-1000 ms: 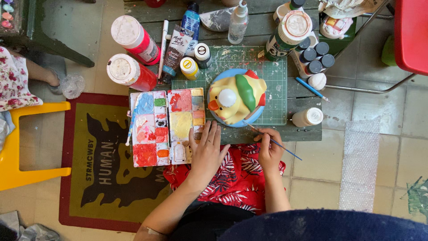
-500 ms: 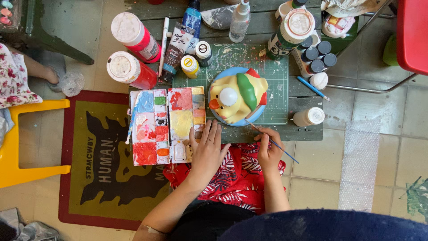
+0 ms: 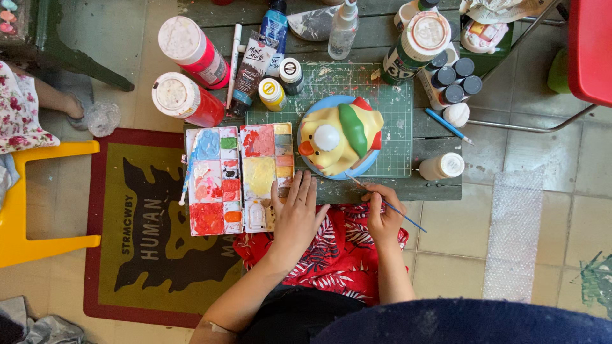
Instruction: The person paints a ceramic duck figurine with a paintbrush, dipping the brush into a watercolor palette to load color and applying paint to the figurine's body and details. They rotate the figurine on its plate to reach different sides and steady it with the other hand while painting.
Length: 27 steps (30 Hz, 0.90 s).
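Two red paint jars (image 3: 189, 79) with white lids stand at the left end of the tabletop (image 3: 376, 38). Beside them lies a black and white paint tube (image 3: 250, 73). A small yellow bottle (image 3: 273, 94) stands just right of it. On the floor lies a mat (image 3: 137, 223), yellow-green with red edges and black letters.

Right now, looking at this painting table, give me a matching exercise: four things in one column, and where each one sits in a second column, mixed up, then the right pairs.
Things:
1. paintbrush
2. duck figure
3. paint palette
4. left hand

Places:
A. on the green cutting mat
B. held in the right hand
C. flat on the table edge, just below the duck figure
D. left of the duck figure, beside two red bottles

Pairs: 1-B, 2-A, 3-D, 4-C
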### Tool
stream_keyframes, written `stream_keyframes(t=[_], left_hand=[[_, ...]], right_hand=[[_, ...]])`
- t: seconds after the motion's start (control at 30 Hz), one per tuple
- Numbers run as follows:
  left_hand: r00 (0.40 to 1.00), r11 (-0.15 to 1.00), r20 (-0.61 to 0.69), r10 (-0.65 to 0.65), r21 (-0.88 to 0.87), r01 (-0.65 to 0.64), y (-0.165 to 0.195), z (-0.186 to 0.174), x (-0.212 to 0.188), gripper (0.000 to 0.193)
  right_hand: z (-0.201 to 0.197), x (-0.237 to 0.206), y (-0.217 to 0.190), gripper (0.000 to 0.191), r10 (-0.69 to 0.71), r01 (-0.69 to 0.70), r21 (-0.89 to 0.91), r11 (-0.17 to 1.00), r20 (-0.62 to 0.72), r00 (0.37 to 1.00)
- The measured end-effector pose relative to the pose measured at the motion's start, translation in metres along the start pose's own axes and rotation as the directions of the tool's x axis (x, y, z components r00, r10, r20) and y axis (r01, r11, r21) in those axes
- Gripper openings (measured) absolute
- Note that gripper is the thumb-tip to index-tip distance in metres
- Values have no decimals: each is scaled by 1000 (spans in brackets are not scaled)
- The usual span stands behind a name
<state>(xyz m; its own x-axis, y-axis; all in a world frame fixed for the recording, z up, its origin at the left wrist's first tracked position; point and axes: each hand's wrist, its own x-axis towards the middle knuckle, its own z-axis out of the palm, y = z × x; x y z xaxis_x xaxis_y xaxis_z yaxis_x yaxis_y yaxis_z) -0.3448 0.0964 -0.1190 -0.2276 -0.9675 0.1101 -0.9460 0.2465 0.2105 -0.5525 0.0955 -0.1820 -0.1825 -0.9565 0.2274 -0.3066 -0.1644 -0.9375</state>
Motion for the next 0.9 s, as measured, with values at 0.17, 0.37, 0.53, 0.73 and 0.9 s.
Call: stream_keyframes(t=[0.17, 0.37, 0.53, 0.73, 0.9], left_hand=[[1000, 1000, 2, 0, 9, 0, 0, -1, 1, 63], [1000, 1000, -6, -2, 16, 3, 1, -2, 0, 63], [1000, 1000, 4, -1, 24, 1, 3, -2, -1, 63], [1000, 1000, -4, -5, 13, 5, 2, -2, -1, 62], [1000, 1000, 6, -9, 12, 9, 2, -1, -1, 62]], right_hand=[[0, 1, -2, 14, -3, 3, -4, 1000, -15, 1000], [0, 0, 0, 13, -34, 35, -30, 999, 18, 999], [-1, -2, 3, 15, 38, -38, 17, 999, -22, 999], [-1, -2, 3, 12, -45, 46, -27, 999, 19, 999], [-1, -2, 1, 13, -16, 16, 13, 1000, -16, 1000]])
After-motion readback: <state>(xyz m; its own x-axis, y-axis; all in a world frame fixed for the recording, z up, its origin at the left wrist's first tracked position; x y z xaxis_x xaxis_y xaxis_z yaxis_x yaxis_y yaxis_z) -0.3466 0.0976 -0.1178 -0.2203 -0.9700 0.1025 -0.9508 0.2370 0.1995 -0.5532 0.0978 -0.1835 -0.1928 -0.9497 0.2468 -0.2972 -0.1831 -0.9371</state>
